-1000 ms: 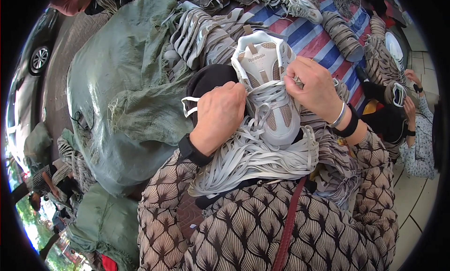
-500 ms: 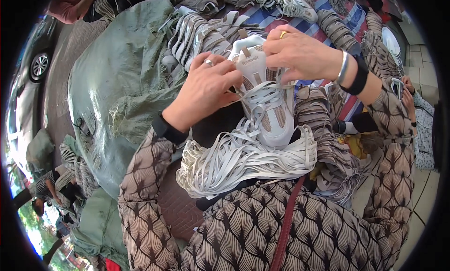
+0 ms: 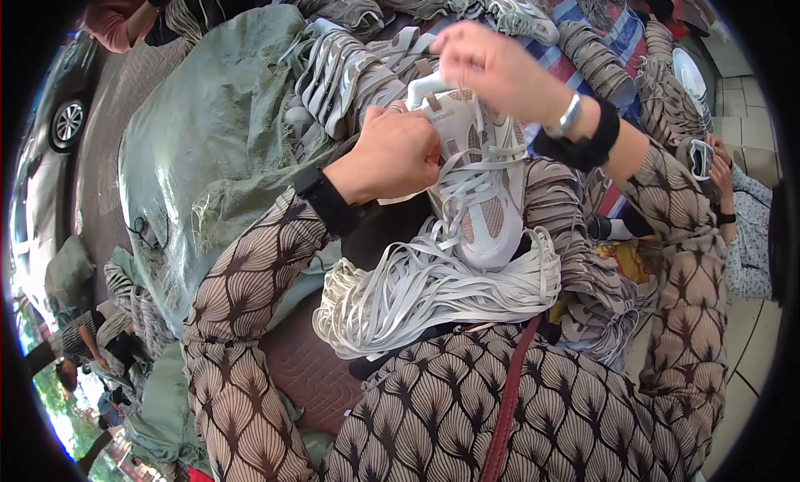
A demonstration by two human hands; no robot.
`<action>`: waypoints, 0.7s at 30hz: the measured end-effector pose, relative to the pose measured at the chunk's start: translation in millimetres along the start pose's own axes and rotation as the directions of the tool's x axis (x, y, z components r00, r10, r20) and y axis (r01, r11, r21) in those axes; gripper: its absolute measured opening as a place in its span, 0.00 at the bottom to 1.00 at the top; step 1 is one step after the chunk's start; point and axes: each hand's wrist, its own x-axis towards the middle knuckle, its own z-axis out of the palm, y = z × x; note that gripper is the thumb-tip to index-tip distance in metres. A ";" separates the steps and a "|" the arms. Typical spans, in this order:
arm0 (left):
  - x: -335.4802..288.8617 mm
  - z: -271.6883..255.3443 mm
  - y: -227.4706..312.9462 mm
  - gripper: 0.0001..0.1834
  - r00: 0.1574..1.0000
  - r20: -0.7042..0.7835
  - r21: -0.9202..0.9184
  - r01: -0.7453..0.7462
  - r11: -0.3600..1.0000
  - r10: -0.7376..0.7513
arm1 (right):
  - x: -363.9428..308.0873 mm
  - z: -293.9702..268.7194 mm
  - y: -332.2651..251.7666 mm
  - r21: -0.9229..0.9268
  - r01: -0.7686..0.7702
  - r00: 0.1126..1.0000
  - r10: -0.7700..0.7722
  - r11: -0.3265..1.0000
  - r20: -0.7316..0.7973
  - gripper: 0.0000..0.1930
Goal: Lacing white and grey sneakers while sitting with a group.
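Observation:
A beige and white sneaker upper [image 3: 490, 224] lies toe toward me, with white shoelaces [image 3: 468, 175] crossing its tongue. My left hand [image 3: 393, 153] is closed at its left edge; the fingertips are hidden behind the knuckles. Above the collar, my right hand [image 3: 500, 69] is raised and blurred, fingers curled together. A strand of lace runs from the eyelets up toward it. Beneath the toe, a thick bundle of loose white laces [image 3: 433, 294] is spread across my lap.
Stacked shoe uppers [image 3: 350, 78] lie beyond the sneaker, with another stack [image 3: 558, 203] to its right. A big green sack [image 3: 200, 157] bulges at the left. Other people's hands [image 3: 721, 169] work at the far right. A parked car [image 3: 50, 149] stands at far left.
My right hand has moved up and left from the shoe's right side, over the collar. My left hand has turned and closed more tightly by the left edge.

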 end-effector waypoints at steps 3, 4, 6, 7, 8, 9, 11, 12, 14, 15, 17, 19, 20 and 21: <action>4.3 -13.8 -9.9 0.07 0.988 0.031 -0.518 0.147 0.843 -0.154 | 24.6 -13.3 1.7 0.516 -0.502 0.850 0.505 0.694 0.147 0.08; 11.0 -11.4 -23.9 0.08 0.976 -0.083 -0.728 0.079 0.681 -0.202 | 26.5 -10.7 1.8 0.515 -0.495 0.853 0.503 0.700 0.136 0.08; 21.1 -37.9 -24.0 0.09 0.945 -0.131 -0.854 0.045 0.518 -0.299 | 26.0 -1.2 8.4 0.536 -0.665 0.708 0.668 0.520 0.229 0.09; 24.2 -44.4 -30.5 0.09 0.926 -0.227 -0.845 -0.035 0.533 -0.300 | 31.0 10.4 1.2 0.564 -0.673 0.682 0.697 0.479 0.222 0.08; 24.0 -44.6 -32.7 0.08 0.930 -0.235 -0.830 -0.041 0.556 -0.282 | 36.3 15.0 1.0 0.582 -0.692 0.673 0.674 0.427 0.305 0.09; 26.3 -44.6 -36.7 0.08 0.927 -0.240 -0.829 -0.041 0.558 -0.289 | 39.9 16.9 0.9 0.593 -0.713 0.658 0.649 0.373 0.383 0.09; 35.2 -44.8 -44.3 0.08 0.884 -0.396 -0.738 -0.144 0.660 -0.250 | 48.9 15.3 29.5 0.495 -0.581 0.812 0.503 0.645 0.297 0.09; 33.6 -48.8 -48.8 0.10 0.822 -0.476 -0.743 -0.184 0.644 -0.314 | 58.5 17.2 21.1 0.363 -0.390 0.916 0.316 0.846 0.249 0.10; 35.9 -57.8 -45.5 0.16 0.867 -0.373 -0.859 -0.189 0.475 -0.329 | 84.6 -12.4 44.3 0.113 -0.382 0.919 0.365 0.917 0.146 0.19; 37.1 -65.3 -33.9 0.19 0.932 -0.257 -0.922 -0.157 0.353 -0.257 | 114.8 -24.8 33.6 0.857 -0.291 0.884 0.463 0.425 0.071 0.07; 64.3 -64.6 -4.2 0.18 0.992 -0.084 -0.982 -0.099 0.163 0.095 | 159.1 -83.0 100.6 0.969 0.128 0.943 0.278 0.211 -0.185 0.08; 63.6 -66.6 -31.6 0.16 0.987 -0.147 -0.957 -0.126 0.262 -0.061 | 205.5 -101.5 56.5 0.935 -0.331 0.502 0.815 -0.127 0.288 0.08; 64.6 -74.2 -59.6 0.10 0.957 -0.234 -0.969 -0.216 0.120 -0.172 | 189.3 -68.9 40.0 0.946 -0.297 0.674 0.730 0.127 0.114 0.09; 70.0 -83.9 -85.4 0.10 0.930 -0.315 -0.946 -0.324 -0.013 -0.191 | 168.0 -46.2 27.0 0.907 -0.199 0.812 0.581 0.372 -0.060 0.10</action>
